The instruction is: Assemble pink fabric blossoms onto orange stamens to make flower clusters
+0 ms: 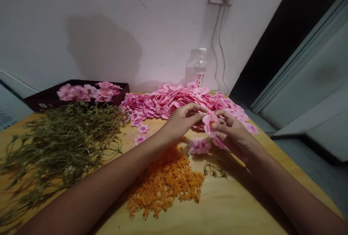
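Note:
Between my two hands is a pink artificial flower (210, 122), held above the table in front of the petal heap. My left hand (182, 120) comes in from the left with its thumb and fingers pinched at the flower's upper left edge. The fingers of my right hand (233, 133) close on the same flower from the right. Another pink flower (199, 146) lies just below on the table, beside a small green stem piece (216, 166). Beneath my left forearm spreads a pile of orange flower centres (168, 180).
A large heap of pink petals (168, 99) lies along the wall. Green stems (62, 151) cover the table's left side, before a dark box (35, 100) with pink flowers. A clear bottle (197, 64) stands behind the heap, near a plugged-in cable (221, 46). The wooden table (239, 206) ends at right.

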`<move>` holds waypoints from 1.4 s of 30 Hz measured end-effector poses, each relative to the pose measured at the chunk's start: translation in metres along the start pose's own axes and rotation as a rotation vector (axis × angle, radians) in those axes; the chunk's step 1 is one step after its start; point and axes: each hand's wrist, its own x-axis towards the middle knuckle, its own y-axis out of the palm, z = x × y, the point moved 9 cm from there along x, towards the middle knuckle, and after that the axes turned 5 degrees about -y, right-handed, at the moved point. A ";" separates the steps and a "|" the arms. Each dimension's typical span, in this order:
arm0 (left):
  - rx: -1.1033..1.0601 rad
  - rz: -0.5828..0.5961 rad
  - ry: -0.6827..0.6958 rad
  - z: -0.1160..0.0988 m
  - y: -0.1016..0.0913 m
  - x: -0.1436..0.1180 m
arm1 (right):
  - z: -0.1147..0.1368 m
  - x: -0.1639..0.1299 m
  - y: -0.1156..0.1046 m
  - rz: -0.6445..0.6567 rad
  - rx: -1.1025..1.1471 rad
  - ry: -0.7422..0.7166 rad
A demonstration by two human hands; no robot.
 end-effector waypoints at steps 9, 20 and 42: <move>0.103 0.091 -0.017 0.013 0.007 0.004 | -0.003 0.001 -0.007 -0.059 0.087 0.037; 0.659 -0.130 0.289 -0.027 0.005 -0.016 | 0.012 0.001 0.002 0.052 -0.151 -0.108; 1.205 0.244 0.740 -0.012 0.077 -0.050 | 0.022 0.011 -0.028 -0.079 0.042 -0.112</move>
